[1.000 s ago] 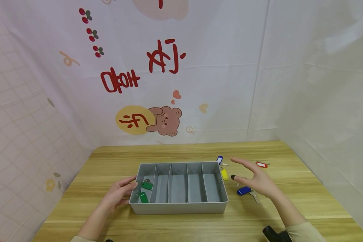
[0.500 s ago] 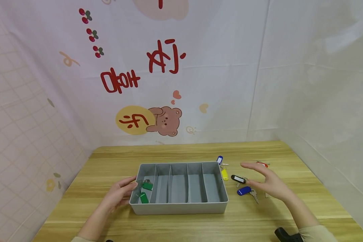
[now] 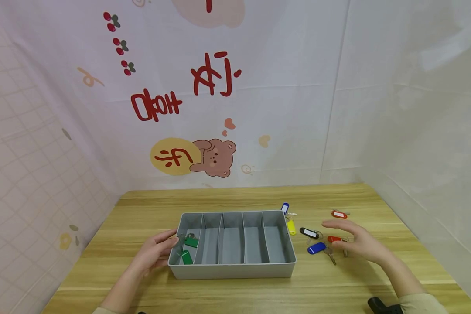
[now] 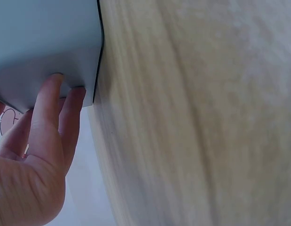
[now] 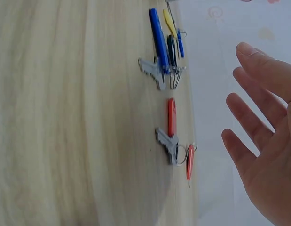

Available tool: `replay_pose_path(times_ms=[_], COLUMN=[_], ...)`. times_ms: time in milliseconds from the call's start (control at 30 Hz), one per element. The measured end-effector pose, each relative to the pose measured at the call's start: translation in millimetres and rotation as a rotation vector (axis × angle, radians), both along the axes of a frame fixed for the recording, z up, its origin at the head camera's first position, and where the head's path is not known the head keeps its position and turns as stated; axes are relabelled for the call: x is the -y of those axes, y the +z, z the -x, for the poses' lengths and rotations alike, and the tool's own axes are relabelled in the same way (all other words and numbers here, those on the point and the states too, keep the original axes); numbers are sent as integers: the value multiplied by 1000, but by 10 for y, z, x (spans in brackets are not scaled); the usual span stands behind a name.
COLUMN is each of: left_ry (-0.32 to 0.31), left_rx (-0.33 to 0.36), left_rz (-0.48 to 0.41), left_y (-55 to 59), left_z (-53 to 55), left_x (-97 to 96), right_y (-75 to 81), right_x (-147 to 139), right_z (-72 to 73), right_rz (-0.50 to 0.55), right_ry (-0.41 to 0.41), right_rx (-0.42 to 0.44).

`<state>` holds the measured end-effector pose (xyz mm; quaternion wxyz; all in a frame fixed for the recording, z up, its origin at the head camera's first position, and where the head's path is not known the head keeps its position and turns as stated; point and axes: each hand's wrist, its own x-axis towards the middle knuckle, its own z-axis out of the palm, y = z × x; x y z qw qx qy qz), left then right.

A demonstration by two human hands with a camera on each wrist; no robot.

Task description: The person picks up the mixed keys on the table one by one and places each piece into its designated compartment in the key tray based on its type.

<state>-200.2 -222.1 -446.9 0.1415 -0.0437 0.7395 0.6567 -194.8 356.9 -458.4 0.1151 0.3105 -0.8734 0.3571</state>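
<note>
A grey divided box (image 3: 231,272) sits mid-table, with two green key tags (image 3: 186,257) in its leftmost compartment. My left hand (image 3: 152,253) rests at the box's left end. In the left wrist view its fingertips (image 4: 52,82) touch the outer wall, the fingers fairly straight. Over the scattered keys to the right hovers my right hand (image 3: 359,240), fingers spread and holding nothing. Nearest to it is a red key tag (image 3: 333,239), partly covered by the hand in the head view; its key (image 5: 169,145) shows in the right wrist view.
Right of the box lie a blue key tag (image 3: 316,248), a black one (image 3: 309,233), a yellow one (image 3: 291,227) and another blue one (image 3: 284,208). A second red tag (image 3: 339,214) lies farther back. A printed cloth (image 3: 282,109) hangs behind the table (image 3: 149,200).
My right hand has moved to the right, away from the box, uncovering the black tag and the rear red tag. The left hand and the box have stayed in place.
</note>
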Motion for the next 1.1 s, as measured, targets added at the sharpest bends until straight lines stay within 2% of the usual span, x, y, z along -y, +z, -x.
replay_pose_path(times_ms=[100,400,700,867,1100], left_ry=[0,-7,-14,-23,-32], left_rx=[-2,-7,-9,-18,-15], left_rz=[0,-6,-4,-6,-16], left_y=[1,1,1,11,16], left_z=[-5,-12,4,-11,-4], left_x=[7,9,19,19,21], right_y=[-22,-128,-186,-181,-173], right_x=[-57,-243,-391,-432,-462], right_z=[4,15,30,51,88], right_rz=[-6,-87,-114,-136,-199], right_ry=[-5,-89,-139,-135,-175], right_rx=[5,-36,55,59,46])
